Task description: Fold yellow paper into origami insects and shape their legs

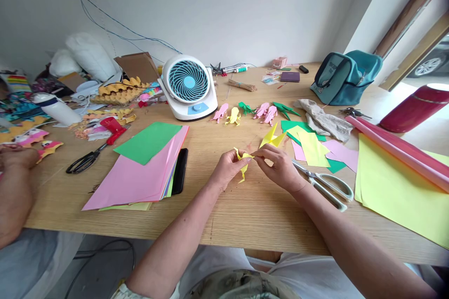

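A small yellow folded-paper figure (242, 168) with thin limbs is held between my two hands, above the wooden table. My left hand (229, 168) is closed, pinching its body between thumb and fingers. With thumb and forefinger my right hand (275, 163) pinches a thin limb on the figure's right side. Just behind my right hand stands another yellow folded-paper piece (272, 136) with pointed flaps. Finished-looking paper frogs sit in a row farther back: pink (220, 113), yellow (233, 116) and green (246, 108). Scissors (324, 184) lie beside my right forearm.
Coloured paper sheets (140, 173) and a black phone (179, 171) lie at left. A white fan (189, 86) stands behind them. Paper scraps (312, 148), a pink roll (400, 152) and a red flask (417, 107) are at right. Another person's arm (16, 187) rests at far left.
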A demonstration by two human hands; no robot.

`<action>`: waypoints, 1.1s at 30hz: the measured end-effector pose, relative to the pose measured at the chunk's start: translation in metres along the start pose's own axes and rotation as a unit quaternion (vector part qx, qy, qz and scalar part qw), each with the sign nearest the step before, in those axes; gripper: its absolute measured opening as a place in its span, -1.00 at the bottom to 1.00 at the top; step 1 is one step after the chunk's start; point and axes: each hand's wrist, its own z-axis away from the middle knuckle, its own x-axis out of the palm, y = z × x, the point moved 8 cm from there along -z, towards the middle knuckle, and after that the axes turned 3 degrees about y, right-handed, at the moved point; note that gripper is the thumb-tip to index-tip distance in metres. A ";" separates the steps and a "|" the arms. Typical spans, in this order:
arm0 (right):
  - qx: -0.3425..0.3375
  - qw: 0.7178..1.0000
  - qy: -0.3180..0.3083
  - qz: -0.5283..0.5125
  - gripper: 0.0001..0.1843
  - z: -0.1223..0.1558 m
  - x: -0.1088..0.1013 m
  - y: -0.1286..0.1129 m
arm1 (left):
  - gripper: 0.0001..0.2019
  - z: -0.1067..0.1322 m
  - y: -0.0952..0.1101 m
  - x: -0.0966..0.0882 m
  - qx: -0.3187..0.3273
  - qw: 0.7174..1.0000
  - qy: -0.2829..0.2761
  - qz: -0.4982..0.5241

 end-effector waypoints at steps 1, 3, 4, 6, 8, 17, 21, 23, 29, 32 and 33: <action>0.007 1.000 -0.001 -0.003 -0.79 0.000 0.001 0.000 | -0.68 0.000 0.001 -0.001 0.009 1.000 0.006 -0.006; 0.021 1.000 -0.004 -0.015 -0.78 0.001 0.004 0.001 | -0.71 0.000 0.003 -0.002 0.026 0.999 0.017 -0.015; 0.030 0.999 -0.005 -0.023 -0.78 0.001 0.004 0.001 | -0.72 0.000 0.004 -0.002 0.034 0.999 0.019 -0.019; 0.052 0.998 -0.004 -0.044 -0.78 0.001 0.006 0.003 | -0.75 0.001 0.006 -0.001 0.051 0.998 0.016 -0.026; 0.082 0.995 0.001 -0.064 -0.80 0.001 0.006 0.007 | -0.79 0.001 0.008 0.000 0.066 0.997 0.011 -0.035; 0.182 0.974 0.008 -0.136 -0.81 0.008 0.014 0.027 | -0.79 -0.002 0.006 0.000 0.091 0.995 0.010 -0.046; 0.228 0.949 0.011 -0.217 -0.75 0.011 0.021 0.036 | -0.77 -0.002 0.005 0.000 0.088 0.995 0.008 -0.036; 0.256 0.927 0.022 -0.272 -0.69 0.013 0.025 0.041 | -0.76 -0.003 0.004 0.000 0.086 0.996 0.015 -0.028; 0.308 0.886 0.029 -0.345 -0.67 0.015 0.031 0.045 | -0.74 -0.004 0.000 0.000 0.094 0.994 0.025 -0.041; 0.319 0.879 0.044 -0.352 -0.68 0.014 0.028 0.044 | -0.75 -0.004 0.001 -0.002 0.108 0.991 0.031 -0.068; 0.322 0.878 0.050 -0.352 -0.67 0.014 0.027 0.044 | -0.76 -0.004 0.001 -0.002 0.112 0.990 0.034 -0.076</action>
